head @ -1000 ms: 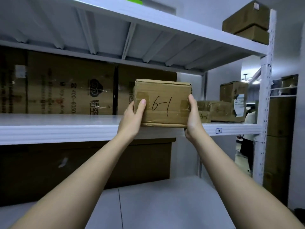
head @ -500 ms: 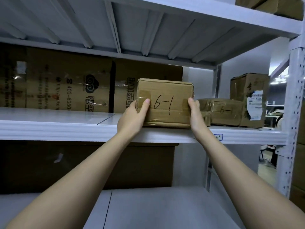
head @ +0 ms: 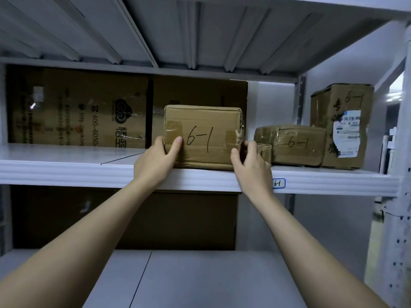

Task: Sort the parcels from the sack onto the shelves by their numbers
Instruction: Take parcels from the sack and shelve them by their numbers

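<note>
White metal shelf (head: 89, 172) carries brown cardboard 6-1 parcel (head: 203, 136) at edge; left hand (head: 155, 161) grips 9 o'clock side, right hand (head: 251, 165) fingers loosely curled, barely touching. Release w/o pushing back, it could tip off.

The parcel (head: 203, 136) is plain brown cardboard, matt, with glossy tan tape patches that are wrinkled near the right-hand grip (head: 251, 161). The shelf (head: 66, 171) under it looks like white painted metal, smooth with a soft sheen. Right of that grip, the flat parcel (head: 298, 144) is wrapped in shiny crinkled tape, and the tall box (head: 342, 127) carries a glossy paper label.
</note>
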Tool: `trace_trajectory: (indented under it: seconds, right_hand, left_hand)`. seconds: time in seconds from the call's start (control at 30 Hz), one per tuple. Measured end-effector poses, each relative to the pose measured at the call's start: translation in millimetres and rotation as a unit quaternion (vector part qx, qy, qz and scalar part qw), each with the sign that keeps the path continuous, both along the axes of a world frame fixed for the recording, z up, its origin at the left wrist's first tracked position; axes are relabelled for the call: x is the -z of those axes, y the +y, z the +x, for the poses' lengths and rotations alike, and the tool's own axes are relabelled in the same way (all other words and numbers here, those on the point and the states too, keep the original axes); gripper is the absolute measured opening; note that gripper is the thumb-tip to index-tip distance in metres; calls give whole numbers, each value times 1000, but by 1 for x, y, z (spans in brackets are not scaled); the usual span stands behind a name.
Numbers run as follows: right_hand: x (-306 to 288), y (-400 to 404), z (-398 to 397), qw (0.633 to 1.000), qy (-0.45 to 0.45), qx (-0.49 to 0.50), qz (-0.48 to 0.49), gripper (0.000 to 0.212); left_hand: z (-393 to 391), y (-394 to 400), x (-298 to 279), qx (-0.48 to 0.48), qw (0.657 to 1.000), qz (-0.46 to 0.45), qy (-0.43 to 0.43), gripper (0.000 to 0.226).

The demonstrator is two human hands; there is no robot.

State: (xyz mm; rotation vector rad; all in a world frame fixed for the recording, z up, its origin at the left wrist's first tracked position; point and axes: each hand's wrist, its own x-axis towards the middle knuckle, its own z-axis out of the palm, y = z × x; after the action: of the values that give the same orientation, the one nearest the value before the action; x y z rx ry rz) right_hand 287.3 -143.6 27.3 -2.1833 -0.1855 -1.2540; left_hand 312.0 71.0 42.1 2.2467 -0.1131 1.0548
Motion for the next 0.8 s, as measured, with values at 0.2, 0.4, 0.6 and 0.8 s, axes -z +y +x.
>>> trace_trajectory:
  seconds: [0.2,0.4,0.6,0.8]
  right_hand:
    - [2,-11,5,997,19,68,6,29]
    - [-1,-14,9,993,38,114,-13,29]
    - [-13,-14,12,986,85,142,-28,32]
    - [-18,-2,14,978,95,179,-55,25]
  left_hand:
    - [3,-7,-1,-35,998,44,26,55]
    - [10,-16,-6,-39,997,55,48,48]
    - [15,-15,-12,-44,997,39,55,45]
    - [17,-14,-21,-37,996,25,74,38]
